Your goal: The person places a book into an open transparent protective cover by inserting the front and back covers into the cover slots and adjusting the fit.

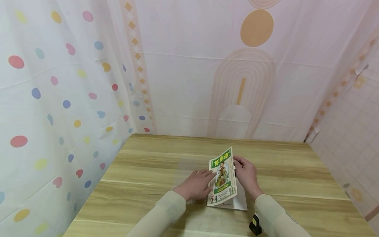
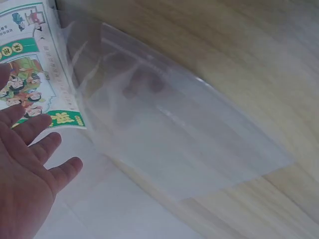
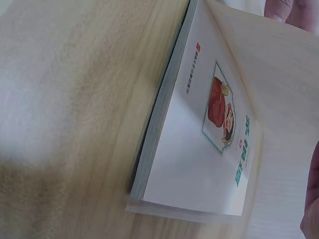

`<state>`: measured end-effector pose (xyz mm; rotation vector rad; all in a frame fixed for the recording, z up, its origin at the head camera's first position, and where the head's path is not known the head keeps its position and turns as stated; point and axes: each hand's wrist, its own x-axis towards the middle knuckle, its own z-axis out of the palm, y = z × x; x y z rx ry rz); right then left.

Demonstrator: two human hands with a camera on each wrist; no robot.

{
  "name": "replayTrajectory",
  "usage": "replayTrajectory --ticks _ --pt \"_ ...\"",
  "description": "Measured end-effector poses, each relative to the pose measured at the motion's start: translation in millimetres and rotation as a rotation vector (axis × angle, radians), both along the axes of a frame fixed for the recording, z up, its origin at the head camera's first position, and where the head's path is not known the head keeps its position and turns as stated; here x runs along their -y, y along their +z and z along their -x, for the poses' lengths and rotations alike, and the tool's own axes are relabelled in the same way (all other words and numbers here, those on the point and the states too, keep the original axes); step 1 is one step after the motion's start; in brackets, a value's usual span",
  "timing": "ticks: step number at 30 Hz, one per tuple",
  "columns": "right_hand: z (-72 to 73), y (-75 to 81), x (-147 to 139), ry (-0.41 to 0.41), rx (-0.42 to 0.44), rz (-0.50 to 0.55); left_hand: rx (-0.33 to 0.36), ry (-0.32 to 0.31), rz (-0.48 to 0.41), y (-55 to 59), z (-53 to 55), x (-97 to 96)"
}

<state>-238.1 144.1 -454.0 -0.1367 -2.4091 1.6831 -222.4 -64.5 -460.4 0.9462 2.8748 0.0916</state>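
Probably to steady the raised cover (image 1: pixel 227 190) of the book (image 3: pixel 174 164) lying on the table (image 1: pixel 142 184), the left hand (image 1: pixel 196 185) rests unclenched fingers against it; whether the right hand (image 1: pixel 246 173) pinches its edge, I cannot tell.

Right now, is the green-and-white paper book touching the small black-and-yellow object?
Apart: head view shows wooden tabletop between the book and the object.

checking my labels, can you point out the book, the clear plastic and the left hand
Book (image 1: pixel 224 178), head view: illustration on the front cover
Clear plastic (image 2: pixel 174 132), left wrist view: its middle
Left hand (image 1: pixel 196 184), head view: back of the hand
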Motion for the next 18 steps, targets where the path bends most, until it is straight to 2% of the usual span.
replayTrajectory --ticks 9,18 --pt "0.6 0.4 5.3 0.051 -0.006 0.054 0.011 -0.027 -0.098 4.3 0.4 -6.2" --pt "-0.1 0.1 7.7 0.068 -0.026 0.049 0.009 -0.042 -0.088 5.3 0.4 -10.7"
